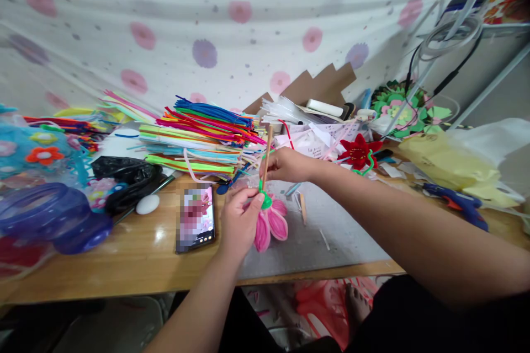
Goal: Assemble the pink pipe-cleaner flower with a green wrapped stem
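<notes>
A pink flower [276, 224] made of pipe cleaners hangs petals-down over the grey mat [343, 242]. My left hand [239, 219] is closed on its green base [267, 201], thumb and fingers pinching where a light wooden stick [268, 162] rises upright from it. Higher up, my right hand [285, 165] is closed beside the stick, its fingertips pinching a green pipe cleaner that runs along the stick; the fingertips are partly hidden. A phone [196, 218] showing a picture of a pink flower lies left of my left hand.
Bundles of coloured pipe cleaners [202, 132] are piled at the back. A red flower [359, 151] and a blue glue gun [457, 204] lie to the right. On the left are a purple container [53, 218], a black plastic bag [126, 171] and a white egg-shaped piece [148, 204].
</notes>
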`<action>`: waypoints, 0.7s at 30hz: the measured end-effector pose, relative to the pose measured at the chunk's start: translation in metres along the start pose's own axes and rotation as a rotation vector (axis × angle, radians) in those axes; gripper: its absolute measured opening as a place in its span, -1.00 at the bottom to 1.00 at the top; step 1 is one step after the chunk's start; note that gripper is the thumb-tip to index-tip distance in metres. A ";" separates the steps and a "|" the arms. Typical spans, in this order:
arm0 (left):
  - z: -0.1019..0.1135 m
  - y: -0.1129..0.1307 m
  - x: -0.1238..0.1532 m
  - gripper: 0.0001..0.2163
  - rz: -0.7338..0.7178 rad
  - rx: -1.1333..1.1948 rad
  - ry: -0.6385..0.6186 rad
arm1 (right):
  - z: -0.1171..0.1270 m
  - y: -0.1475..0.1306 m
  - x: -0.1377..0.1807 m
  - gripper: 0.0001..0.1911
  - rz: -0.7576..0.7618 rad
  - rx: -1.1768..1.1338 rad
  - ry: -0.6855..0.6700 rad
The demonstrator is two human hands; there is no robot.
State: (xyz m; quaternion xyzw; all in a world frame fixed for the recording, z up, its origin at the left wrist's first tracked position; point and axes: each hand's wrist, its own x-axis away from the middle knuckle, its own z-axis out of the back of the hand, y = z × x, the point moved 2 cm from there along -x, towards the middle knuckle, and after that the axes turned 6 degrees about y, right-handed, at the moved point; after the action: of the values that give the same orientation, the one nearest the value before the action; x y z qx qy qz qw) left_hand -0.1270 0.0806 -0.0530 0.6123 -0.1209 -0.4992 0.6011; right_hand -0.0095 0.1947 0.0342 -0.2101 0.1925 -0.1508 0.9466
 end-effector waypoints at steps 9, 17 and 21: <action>-0.003 0.016 0.004 -0.90 -0.082 -0.130 0.086 | -0.012 -0.026 0.059 -0.86 -0.157 0.291 0.229; -0.003 0.021 0.005 -0.91 -0.115 -0.167 0.107 | -0.008 -0.086 0.058 -0.74 0.364 0.906 0.181; -0.004 0.017 0.006 -0.86 -0.099 -0.173 0.068 | -0.008 -0.092 0.031 -0.69 0.515 0.921 -0.016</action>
State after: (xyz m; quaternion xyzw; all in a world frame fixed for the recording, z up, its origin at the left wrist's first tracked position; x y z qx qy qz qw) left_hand -0.1135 0.0745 -0.0416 0.5798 -0.0263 -0.5160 0.6301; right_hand -0.0041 0.1005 0.0604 0.2804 0.1444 0.0194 0.9487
